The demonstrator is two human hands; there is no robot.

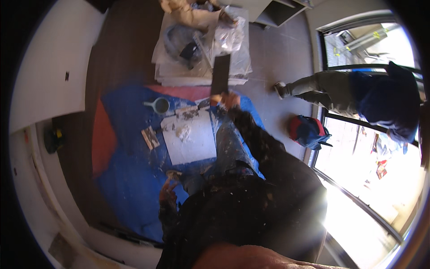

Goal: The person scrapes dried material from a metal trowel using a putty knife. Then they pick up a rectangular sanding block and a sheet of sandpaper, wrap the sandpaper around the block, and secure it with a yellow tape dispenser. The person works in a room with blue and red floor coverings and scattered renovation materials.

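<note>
My right hand [230, 100] is stretched forward and closed on a tool with a long dark rectangular blade and a light handle, like a trowel [221, 74]. Its blade points away from me, its far end overlapping the near edge of a covered stack. Low on the left, my left hand [167, 191] hangs beside my leg, fingers apart, with nothing visible in it. Between them lies a white board [192, 148] bearing a heap of white paste [183, 133]. Left of the board are a small smeared wooden-looking piece [150, 137] and a pale green pot with a handle [161, 105].
A blue sheet [130, 179] with red edges covers the floor. Ahead stands a pale stack [168, 74] topped with plastic bags and paper. At right, another person [376, 92] is by the glass doors, near a red and blue bag [309, 131]. A white wall [49, 76] stands left.
</note>
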